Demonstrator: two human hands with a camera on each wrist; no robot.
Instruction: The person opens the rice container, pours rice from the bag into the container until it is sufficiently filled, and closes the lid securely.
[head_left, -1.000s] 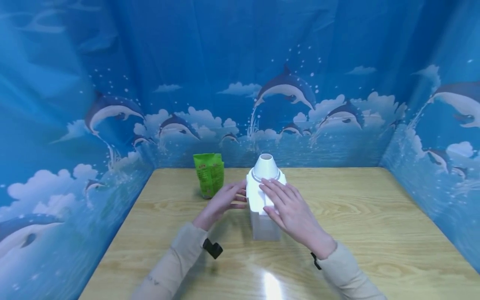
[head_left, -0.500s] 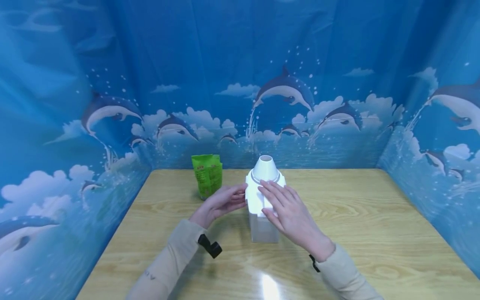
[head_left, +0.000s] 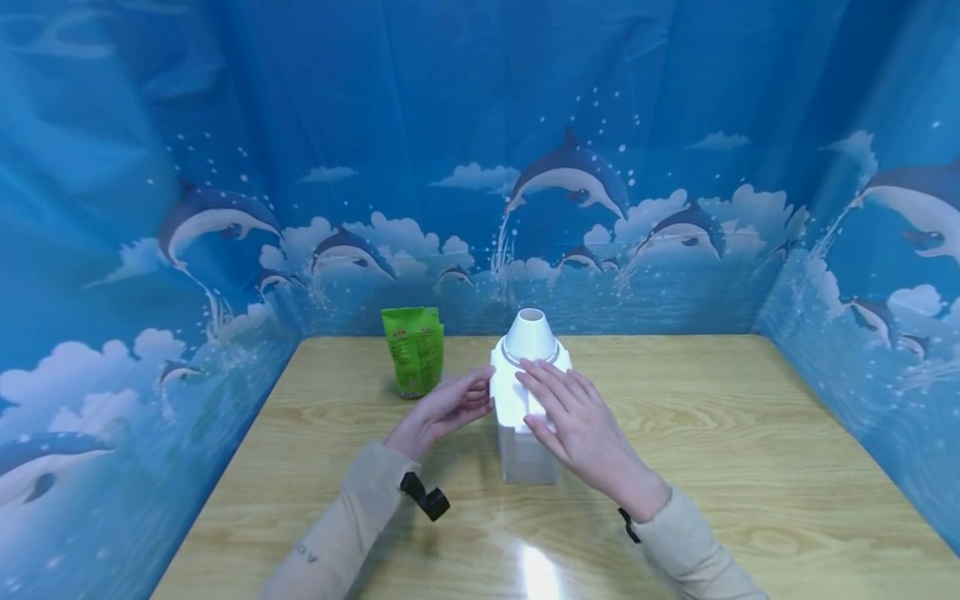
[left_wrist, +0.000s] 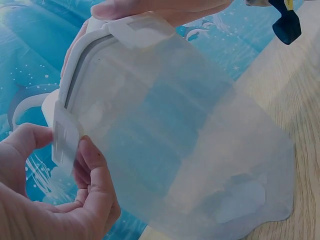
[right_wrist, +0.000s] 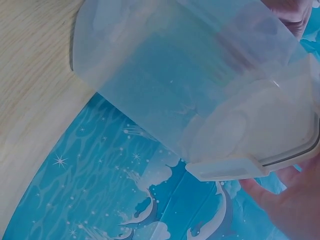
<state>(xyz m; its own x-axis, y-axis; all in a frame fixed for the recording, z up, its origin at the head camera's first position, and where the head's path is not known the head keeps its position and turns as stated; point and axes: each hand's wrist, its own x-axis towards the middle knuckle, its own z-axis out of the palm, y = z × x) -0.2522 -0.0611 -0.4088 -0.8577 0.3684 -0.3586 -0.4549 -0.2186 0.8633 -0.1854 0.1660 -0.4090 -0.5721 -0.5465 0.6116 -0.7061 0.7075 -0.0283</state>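
A clear plastic storage container [head_left: 527, 457] stands upright on the table, closed by a white lid [head_left: 510, 392] with a cone-shaped spout [head_left: 531, 337]. My left hand [head_left: 448, 407] is at the container's left side. In the left wrist view its thumb and fingertip pinch the lid's side latch [left_wrist: 65, 137], which slants away from the wall. My right hand [head_left: 581, 425] rests over the lid with its fingers extended. In the right wrist view another latch [right_wrist: 227, 167] lies beside the right fingers. The container looks see-through, with nothing distinct inside.
A green packet [head_left: 415, 352] stands behind my left hand, toward the back left of the wooden table [head_left: 712, 433]. A blue dolphin-print curtain [head_left: 480, 125] encloses the table at the back and both sides.
My left hand's fingers have drawn together at the lid's left edge, where they were spread before. The right hand and the container stay nearly in place.
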